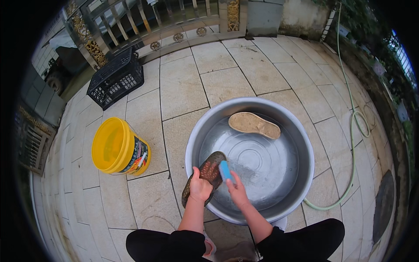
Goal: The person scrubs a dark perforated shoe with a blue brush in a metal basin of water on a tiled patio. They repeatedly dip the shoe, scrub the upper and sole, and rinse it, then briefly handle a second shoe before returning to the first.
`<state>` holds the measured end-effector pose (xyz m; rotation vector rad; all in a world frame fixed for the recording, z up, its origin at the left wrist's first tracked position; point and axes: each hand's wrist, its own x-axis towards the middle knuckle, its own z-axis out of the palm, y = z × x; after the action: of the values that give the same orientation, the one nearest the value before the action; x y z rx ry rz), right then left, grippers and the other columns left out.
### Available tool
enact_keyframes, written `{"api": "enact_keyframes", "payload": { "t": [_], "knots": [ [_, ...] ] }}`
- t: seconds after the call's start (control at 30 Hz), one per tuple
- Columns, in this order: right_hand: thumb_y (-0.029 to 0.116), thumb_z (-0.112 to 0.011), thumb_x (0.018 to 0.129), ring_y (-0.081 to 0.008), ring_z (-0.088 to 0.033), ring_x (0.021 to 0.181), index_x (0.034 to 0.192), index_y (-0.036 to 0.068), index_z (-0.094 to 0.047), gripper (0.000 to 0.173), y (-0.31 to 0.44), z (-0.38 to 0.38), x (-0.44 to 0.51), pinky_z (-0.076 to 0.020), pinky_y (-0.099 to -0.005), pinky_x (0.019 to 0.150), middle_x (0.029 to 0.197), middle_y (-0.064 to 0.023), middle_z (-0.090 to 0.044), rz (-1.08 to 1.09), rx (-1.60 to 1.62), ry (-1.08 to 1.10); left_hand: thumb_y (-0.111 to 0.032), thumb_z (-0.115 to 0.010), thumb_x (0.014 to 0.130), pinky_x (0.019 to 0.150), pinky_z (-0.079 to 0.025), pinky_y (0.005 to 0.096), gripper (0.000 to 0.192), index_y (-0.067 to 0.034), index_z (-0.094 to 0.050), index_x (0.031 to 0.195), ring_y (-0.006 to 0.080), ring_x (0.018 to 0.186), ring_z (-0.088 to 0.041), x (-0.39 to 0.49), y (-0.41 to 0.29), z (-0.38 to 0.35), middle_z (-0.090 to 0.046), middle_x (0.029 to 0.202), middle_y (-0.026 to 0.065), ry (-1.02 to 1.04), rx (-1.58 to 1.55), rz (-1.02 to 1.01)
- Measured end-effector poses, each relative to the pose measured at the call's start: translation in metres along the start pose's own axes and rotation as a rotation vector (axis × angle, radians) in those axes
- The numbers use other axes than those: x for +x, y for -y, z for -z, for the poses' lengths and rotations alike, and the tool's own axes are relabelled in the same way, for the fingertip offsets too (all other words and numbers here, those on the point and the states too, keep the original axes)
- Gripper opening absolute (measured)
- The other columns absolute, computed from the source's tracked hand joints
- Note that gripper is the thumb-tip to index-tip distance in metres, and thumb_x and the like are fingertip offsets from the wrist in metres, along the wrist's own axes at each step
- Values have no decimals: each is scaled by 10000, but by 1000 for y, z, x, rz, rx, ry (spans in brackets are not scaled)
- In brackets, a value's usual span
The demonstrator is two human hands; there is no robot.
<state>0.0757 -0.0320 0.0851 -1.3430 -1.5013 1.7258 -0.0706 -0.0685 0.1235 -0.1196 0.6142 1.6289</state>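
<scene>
My left hand (201, 187) grips a dark shoe (211, 167) with a reddish patterned face, tilted over the left rim of a large metal basin (250, 101). In my right hand (237, 190) is a blue scrub brush (225, 170), its pale bristles against or very close to the shoe's right side. A second shoe (254, 125) lies in the far part of the basin with its tan ridged sole facing up. Shallow water (258, 183) appears to cover part of the basin's bottom.
Left of the basin stands a yellow bucket (109, 144) with a wire handle. Behind it a black plastic crate (114, 77) rests near a metal gate (176, 26). A green hose (353, 144) runs along the right over stone paving tiles (183, 88).
</scene>
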Motion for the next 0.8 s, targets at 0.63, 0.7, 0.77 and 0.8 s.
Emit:
{"api": "enact_keyframes", "payload": {
  "t": [0.63,0.7,0.77,0.8],
  "knots": [
    [452,-413,840,-355,-584,788,1282,260,-321,490,-22,64,37,-444,-433,689,870,-164,-616,-188,-710,-326,-489,-364,871,959,-268,439,563,-15,-436,1166,295,1098,-436,15,16,21,-428,1240,148,-184,276,-6],
    [442,-425,837,-357,-586,794,1288,260,-316,498,-31,93,30,-436,-447,691,895,-169,-613,-253,-637,-496,-335,-458,875,797,-392,418,415,-7,-420,1127,261,958,-510,15,25,16,-484,1128,142,-325,339,-68],
    [400,-475,836,-298,-586,740,1285,219,-336,504,-87,112,38,-442,-396,650,845,-141,-611,-206,-631,-617,-290,-473,874,712,-427,392,383,4,-412,1112,238,889,-527,17,44,-11,-508,1053,138,-374,418,-89],
    [380,-500,836,-268,-587,713,1284,199,-346,508,-107,112,41,-446,-370,630,820,-127,-611,-180,-627,-658,-270,-479,872,672,-431,367,395,34,-399,1111,217,846,-523,15,48,-9,-516,995,132,-416,499,-58]
  ]
}}
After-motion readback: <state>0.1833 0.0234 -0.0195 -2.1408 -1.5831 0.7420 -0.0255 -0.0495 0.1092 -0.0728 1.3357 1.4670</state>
